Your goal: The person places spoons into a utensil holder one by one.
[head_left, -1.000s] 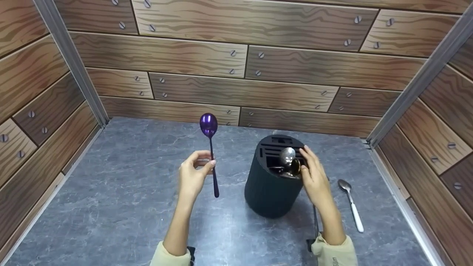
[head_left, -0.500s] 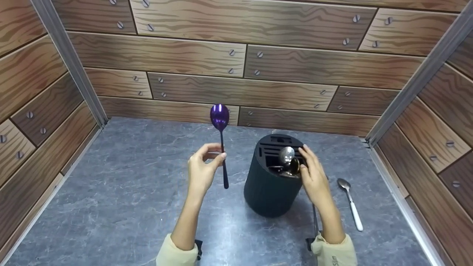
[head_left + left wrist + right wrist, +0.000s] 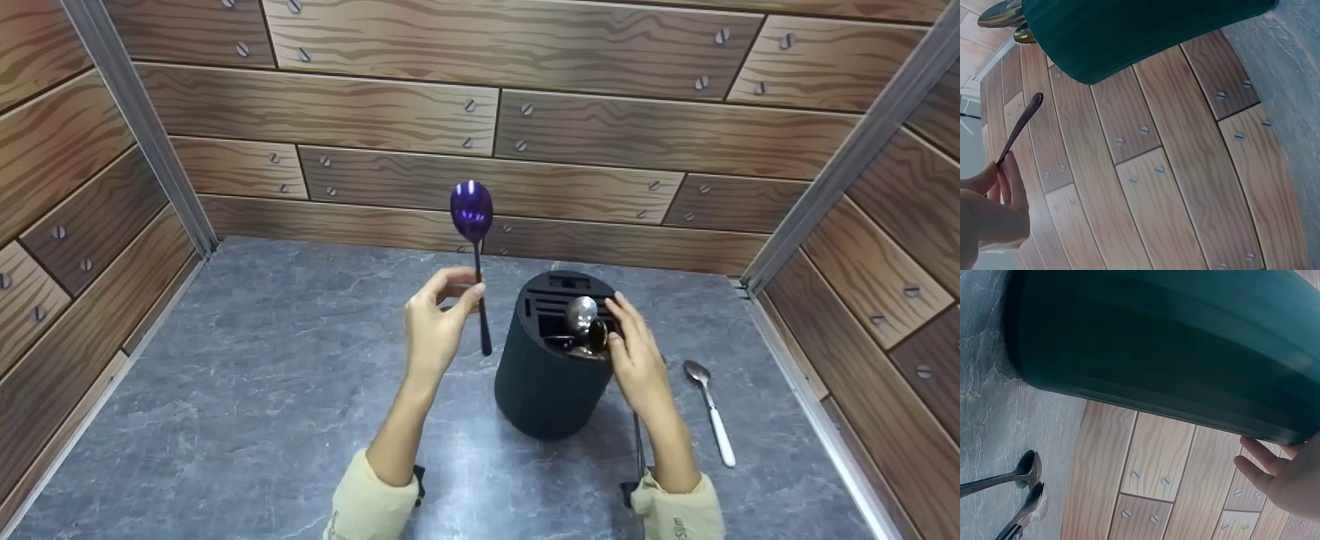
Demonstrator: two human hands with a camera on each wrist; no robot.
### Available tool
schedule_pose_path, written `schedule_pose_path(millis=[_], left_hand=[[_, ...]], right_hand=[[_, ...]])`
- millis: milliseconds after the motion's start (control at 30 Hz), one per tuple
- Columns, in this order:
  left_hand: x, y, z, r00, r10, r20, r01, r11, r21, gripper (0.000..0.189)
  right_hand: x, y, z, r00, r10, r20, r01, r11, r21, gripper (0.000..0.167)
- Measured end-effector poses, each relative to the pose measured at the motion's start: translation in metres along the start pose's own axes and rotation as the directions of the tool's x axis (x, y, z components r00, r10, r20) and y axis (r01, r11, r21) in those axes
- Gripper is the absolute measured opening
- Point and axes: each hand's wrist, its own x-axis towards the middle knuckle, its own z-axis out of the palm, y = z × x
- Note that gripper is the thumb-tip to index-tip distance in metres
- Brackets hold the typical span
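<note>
In the head view my left hand (image 3: 439, 322) pinches the thin dark handle of a purple spoon (image 3: 472, 212), bowl up, left of the utensil holder. The left wrist view shows the spoon's handle end (image 3: 1027, 112) pointing away from the fingers. A dark green cylindrical holder (image 3: 551, 390) with a slotted black top stands upright on the table. My right hand (image 3: 639, 356) rests against its right rim, fingers fairly straight. Out of the holder's front opening rise a silver spoon (image 3: 582, 313) and a gold-toned spoon (image 3: 598, 337).
A white-handled spoon (image 3: 709, 412) lies on the grey table (image 3: 247, 390) to the right. Another spoon (image 3: 1027, 469) lies beside it in the right wrist view, mostly hidden by the right arm in the head view. Wood-patterned walls (image 3: 390, 112) enclose the table's back and sides.
My left hand has moved right and upward with the purple spoon, bringing it closer to the holder. The right hand and the holder have stayed in place.
</note>
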Motion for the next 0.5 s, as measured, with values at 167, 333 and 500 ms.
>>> schedule_pose_path(millis=[167, 333, 500], left_hand=[[0.003, 0.0, 0.016, 0.999, 0.053, -0.01, -0.054, 0.987, -0.151, 0.014], [0.0, -0.003, 0.032, 0.997, 0.083, -0.01, -0.083, 0.97, -0.227, 0.012], [-0.009, 0.004, 0.044, 0.995, 0.09, 0.04, -0.078, 0.968, -0.24, 0.01]], right_hand=[[0.001, 0.001, 0.0, 1.0, 0.002, -0.003, -0.002, 1.0, -0.002, 0.043], [0.0, 0.001, 0.001, 1.0, -0.001, -0.002, 0.001, 1.0, -0.001, 0.042], [0.001, 0.001, 0.001, 1.0, -0.006, -0.002, 0.006, 1.0, -0.002, 0.042]])
